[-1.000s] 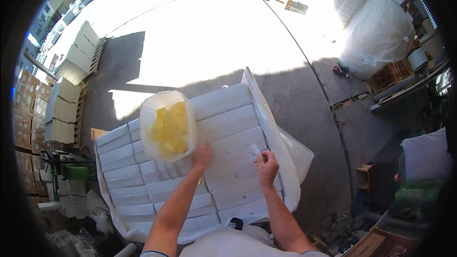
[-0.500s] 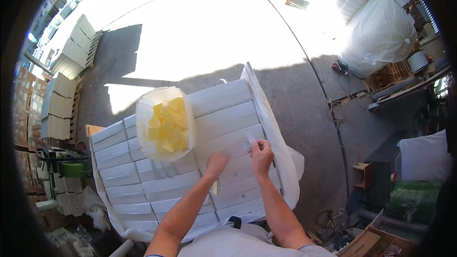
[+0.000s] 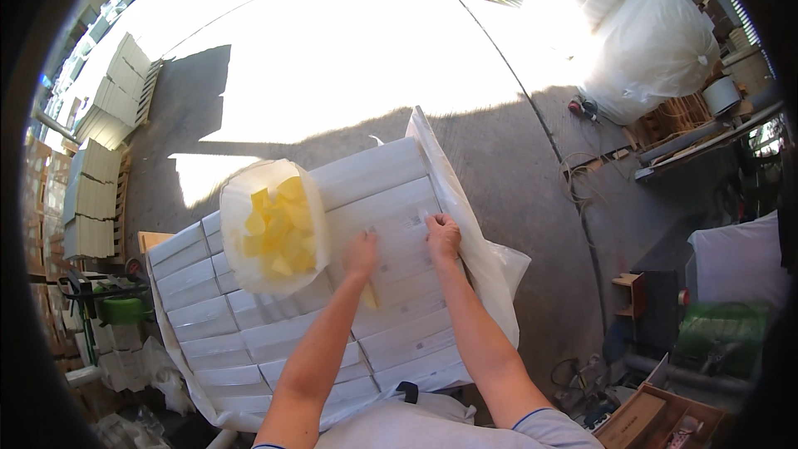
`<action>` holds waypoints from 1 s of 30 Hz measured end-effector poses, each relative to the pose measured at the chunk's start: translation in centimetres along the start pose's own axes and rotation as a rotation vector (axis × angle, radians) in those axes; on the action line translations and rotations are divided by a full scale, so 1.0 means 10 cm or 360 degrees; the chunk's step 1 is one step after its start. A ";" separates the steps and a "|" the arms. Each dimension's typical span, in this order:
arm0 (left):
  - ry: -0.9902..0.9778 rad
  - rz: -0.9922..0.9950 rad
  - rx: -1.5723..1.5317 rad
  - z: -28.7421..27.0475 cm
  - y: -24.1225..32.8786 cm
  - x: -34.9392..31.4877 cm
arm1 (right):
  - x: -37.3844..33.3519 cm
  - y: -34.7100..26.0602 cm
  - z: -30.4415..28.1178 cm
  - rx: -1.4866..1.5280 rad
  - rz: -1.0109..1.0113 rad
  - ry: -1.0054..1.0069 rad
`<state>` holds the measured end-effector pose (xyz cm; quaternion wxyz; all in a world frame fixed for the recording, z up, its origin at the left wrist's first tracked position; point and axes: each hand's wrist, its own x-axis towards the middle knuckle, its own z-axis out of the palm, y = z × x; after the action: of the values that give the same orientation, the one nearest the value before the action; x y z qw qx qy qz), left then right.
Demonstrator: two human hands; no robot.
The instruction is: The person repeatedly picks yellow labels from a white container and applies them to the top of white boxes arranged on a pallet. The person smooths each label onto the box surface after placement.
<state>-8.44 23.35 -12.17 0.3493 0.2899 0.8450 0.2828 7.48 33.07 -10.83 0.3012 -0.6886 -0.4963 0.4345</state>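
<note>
White boxes [image 3: 374, 168] lie in rows on a stack in front of me, several with small printed labels. My right hand [image 3: 444, 235] is closed in a pinch at the edge of a clear printed label [image 3: 420, 219], down at a box top near the stack's right side. Left of it, my left hand [image 3: 361, 256] is smeared by motion over the boxes. A pale yellow paper strip [image 3: 370, 298] hangs below that hand, apparently held in it. Farther left, a translucent plastic bag [image 3: 237, 262] sits on the boxes, with yellow curled paper pieces [image 3: 281, 220] inside.
White plastic sheeting [image 3: 505, 270] drapes over the stack's right edge. Panels on pallets [image 3: 93, 191] stand at the left. At the right are a large wrapped white bundle [image 3: 657, 58], a loose cable on the floor [image 3: 582, 183] and a wooden box [image 3: 657, 420] near me.
Both hands have moved farther over the stack, away from my body. The label at my right hand has gone from raised to lying close against the box top. The view has shifted slightly.
</note>
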 end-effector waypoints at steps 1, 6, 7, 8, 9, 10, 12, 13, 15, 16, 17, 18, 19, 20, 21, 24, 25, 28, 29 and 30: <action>-0.0029 -0.0027 0.0049 0.00 -0.01 0.05 | 0.07 0.04 0.03 -0.0130 -0.0033 0.0061; 0.0162 -0.0013 0.0079 0.10 -0.16 0.26 | 0.08 0.15 0.15 -0.0403 -0.0079 0.0086; 0.0165 0.0012 0.0078 0.11 -0.19 0.31 | 0.08 0.15 0.16 -0.0425 -0.0102 0.0107; 0.0147 0.0020 0.0119 0.11 -0.23 0.36 | 0.07 0.14 0.17 -0.0478 -0.0114 0.0117; 0.0129 0.0028 0.0160 0.11 -0.26 0.39 | 0.06 0.14 0.18 -0.0524 -0.0120 0.0127; 0.0112 0.0019 0.0131 0.12 -0.28 0.43 | 0.06 0.13 0.19 -0.0570 -0.0126 0.0138; 0.0085 0.0014 0.0103 0.13 -0.33 0.48 | 0.06 0.11 0.19 -0.0594 -0.0172 0.0149; 0.0071 0.0009 0.0040 0.14 -0.36 0.50 | 0.06 0.09 0.20 -0.0611 -0.0178 0.0148; 0.0050 0.0031 -0.0023 0.15 -0.40 0.53 | 0.03 0.07 0.20 -0.0657 -0.0212 0.0139; 0.0044 0.0033 -0.0031 0.15 -0.42 0.54 | 0.02 0.05 0.20 -0.0684 -0.0221 0.0133; 0.0040 0.0037 -0.0041 0.16 -0.43 0.55 | 0.01 0.03 0.20 -0.0700 -0.0221 0.0120; 0.0037 0.0041 -0.0050 0.16 -0.44 0.56 | 0.01 0.02 0.20 -0.0714 -0.0222 0.0107; 0.0025 0.0033 -0.0060 0.16 -0.45 0.56 | 0.00 0.01 0.19 -0.0730 -0.0216 0.0093; 0.0011 0.0023 -0.0069 0.16 -0.45 0.56 | 0.01 0.00 0.18 -0.0639 -0.0154 0.0147; -0.0002 0.0013 -0.0080 0.15 -0.45 0.56 | 0.03 -0.01 0.16 -0.0549 -0.0085 0.0199; -0.0053 -0.0006 -0.0086 0.13 -0.43 0.55 | 0.13 -0.02 0.09 -0.0092 0.0094 0.0176; -0.0048 0.0005 -0.0061 0.12 -0.41 0.55 | 0.15 -0.02 0.07 0.0093 0.0152 0.0144; -0.0055 0.0006 -0.0019 0.09 -0.35 0.51 | 0.16 -0.04 0.07 0.0625 0.0297 -0.0285; -0.0071 -0.0014 -0.0026 0.07 -0.32 0.50 | 0.16 -0.06 0.11 0.0814 0.0371 -0.0423; -0.0086 -0.0033 -0.0032 0.05 -0.30 0.47 | 0.15 -0.09 0.17 0.1003 0.0444 -0.0562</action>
<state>-11.75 24.74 -16.49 0.3778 0.2853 0.8352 0.2797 5.74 34.76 -11.29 0.3459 -0.5379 -0.2841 0.7143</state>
